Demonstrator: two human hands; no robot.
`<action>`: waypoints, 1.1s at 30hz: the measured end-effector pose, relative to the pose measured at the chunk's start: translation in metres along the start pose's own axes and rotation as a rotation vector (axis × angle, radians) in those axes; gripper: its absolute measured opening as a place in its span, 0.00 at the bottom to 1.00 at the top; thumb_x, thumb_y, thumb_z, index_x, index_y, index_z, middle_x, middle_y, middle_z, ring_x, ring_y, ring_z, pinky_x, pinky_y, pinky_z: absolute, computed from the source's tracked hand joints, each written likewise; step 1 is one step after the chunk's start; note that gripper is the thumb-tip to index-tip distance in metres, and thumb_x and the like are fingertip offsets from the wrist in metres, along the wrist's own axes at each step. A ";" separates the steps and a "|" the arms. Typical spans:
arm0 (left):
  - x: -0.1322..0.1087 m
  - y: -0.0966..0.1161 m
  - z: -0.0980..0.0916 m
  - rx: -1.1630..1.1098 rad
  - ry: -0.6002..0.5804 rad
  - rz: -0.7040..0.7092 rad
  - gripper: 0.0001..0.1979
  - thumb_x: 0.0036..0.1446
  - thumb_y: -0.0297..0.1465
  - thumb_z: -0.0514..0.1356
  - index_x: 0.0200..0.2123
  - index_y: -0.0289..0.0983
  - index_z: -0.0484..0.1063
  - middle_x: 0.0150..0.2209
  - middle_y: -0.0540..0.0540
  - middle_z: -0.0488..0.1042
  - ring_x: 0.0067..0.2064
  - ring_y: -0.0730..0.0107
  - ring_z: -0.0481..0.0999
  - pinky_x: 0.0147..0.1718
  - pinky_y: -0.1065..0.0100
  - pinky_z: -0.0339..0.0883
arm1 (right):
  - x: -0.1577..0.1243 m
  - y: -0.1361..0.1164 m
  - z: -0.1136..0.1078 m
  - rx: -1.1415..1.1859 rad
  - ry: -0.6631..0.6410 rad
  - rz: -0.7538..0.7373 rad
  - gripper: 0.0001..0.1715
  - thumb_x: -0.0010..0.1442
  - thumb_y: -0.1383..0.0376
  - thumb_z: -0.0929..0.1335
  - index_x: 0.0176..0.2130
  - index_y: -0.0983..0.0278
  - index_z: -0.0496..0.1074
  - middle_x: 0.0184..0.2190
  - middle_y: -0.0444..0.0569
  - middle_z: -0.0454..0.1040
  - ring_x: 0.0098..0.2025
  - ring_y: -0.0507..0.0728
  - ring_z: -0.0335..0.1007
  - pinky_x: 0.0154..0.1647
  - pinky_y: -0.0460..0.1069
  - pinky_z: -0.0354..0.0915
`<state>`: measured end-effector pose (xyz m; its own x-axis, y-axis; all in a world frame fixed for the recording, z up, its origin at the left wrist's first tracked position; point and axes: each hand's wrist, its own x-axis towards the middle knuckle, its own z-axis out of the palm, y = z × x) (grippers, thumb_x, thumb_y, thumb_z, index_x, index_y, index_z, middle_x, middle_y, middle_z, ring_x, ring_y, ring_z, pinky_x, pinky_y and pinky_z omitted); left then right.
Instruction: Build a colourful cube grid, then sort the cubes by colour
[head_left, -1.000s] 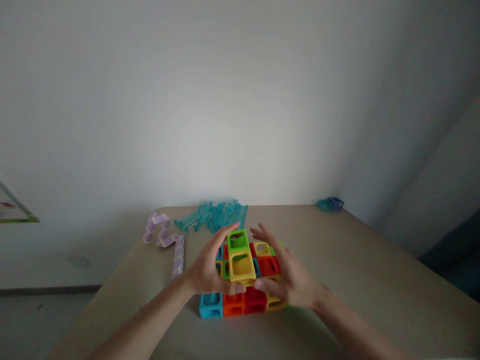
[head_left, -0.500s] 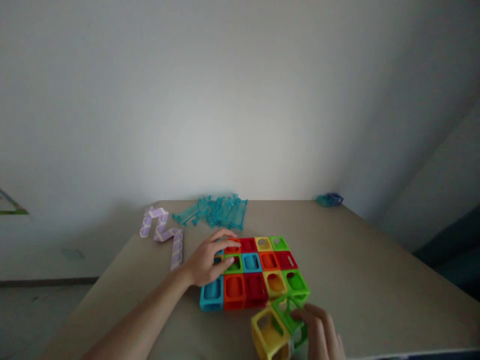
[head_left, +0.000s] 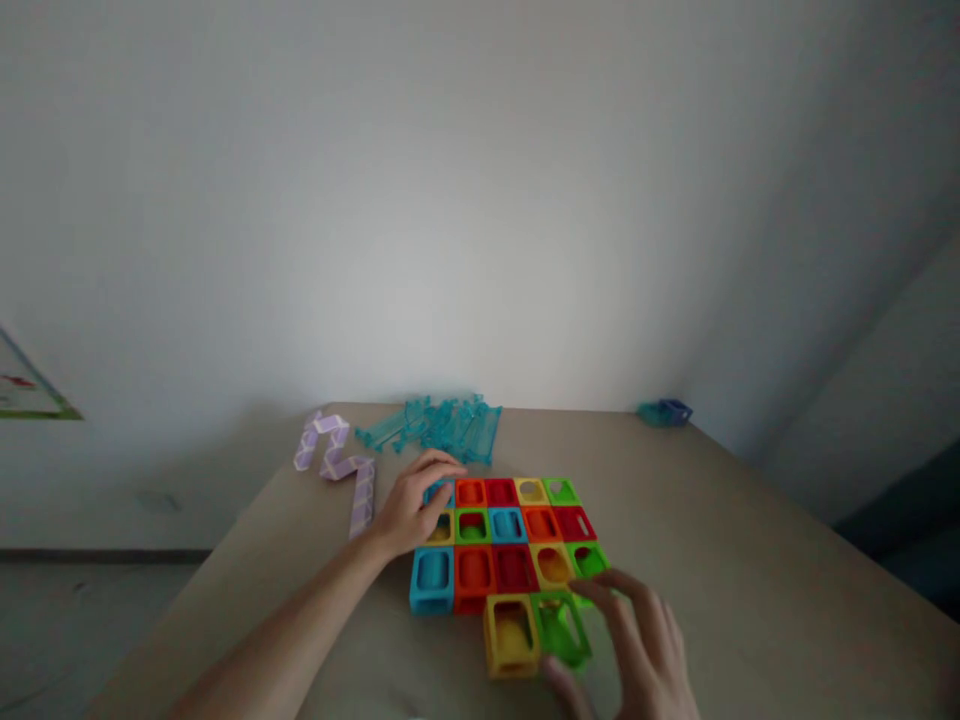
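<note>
A flat array of hollow plastic cube blocks (head_left: 474, 570) in blue, orange, red, yellow and green lies on the table, its cells facing up in rows. At its back left corner rests my left hand (head_left: 412, 503), fingers stretched along the rear edge and thumb over the blue corner block, which it partly hides. A yellow block (head_left: 511, 640) and a green block (head_left: 561, 630) sit side by side against the front of the array, toward its right. My right hand (head_left: 637, 650) hovers at the green block, thumb and fingers spread apart; contact is hard to tell.
Translucent teal plastic pieces (head_left: 450, 428) are heaped at the table's back edge. Left of them lies a bent purple-and-white snake puzzle (head_left: 362, 495). A small blue and teal object (head_left: 665, 412) sits at the far right corner. A wall (head_left: 480, 250) rises behind the table (head_left: 712, 560).
The yellow and green blocks, tilted in my right hand before, now sit level at the array's front. My right fingers have spread off them. My left hand has shifted back along the array's left edge.
</note>
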<state>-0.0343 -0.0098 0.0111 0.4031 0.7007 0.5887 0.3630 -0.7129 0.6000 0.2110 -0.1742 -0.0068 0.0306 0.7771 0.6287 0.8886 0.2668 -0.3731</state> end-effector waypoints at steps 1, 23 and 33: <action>0.001 -0.003 0.000 0.019 0.053 -0.039 0.13 0.62 0.30 0.52 0.44 0.36 0.75 0.44 0.41 0.72 0.49 0.62 0.71 0.51 0.62 0.64 | 0.018 0.009 -0.009 0.105 -0.069 -0.010 0.23 0.56 0.49 0.68 0.47 0.57 0.70 0.48 0.58 0.69 0.48 0.70 0.68 0.45 0.61 0.67; 0.002 -0.003 -0.007 0.059 -0.227 -0.314 0.16 0.56 0.40 0.59 0.43 0.38 0.77 0.43 0.43 0.79 0.46 0.56 0.76 0.46 0.61 0.65 | 0.141 0.083 0.066 0.709 -0.646 0.002 0.19 0.60 0.53 0.66 0.39 0.65 0.77 0.35 0.49 0.77 0.39 0.59 0.71 0.40 0.51 0.65; 0.004 -0.002 -0.011 0.043 -0.302 -0.349 0.15 0.54 0.41 0.61 0.39 0.38 0.78 0.37 0.47 0.80 0.39 0.60 0.77 0.39 0.66 0.66 | 0.138 0.077 0.066 0.662 -0.668 -0.016 0.19 0.60 0.53 0.66 0.39 0.65 0.76 0.34 0.49 0.77 0.36 0.58 0.71 0.37 0.50 0.65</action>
<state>-0.0427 -0.0054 0.0183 0.4746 0.8641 0.1679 0.5525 -0.4409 0.7073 0.2534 -0.0093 0.0061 -0.4307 0.8818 0.1920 0.4390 0.3906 -0.8091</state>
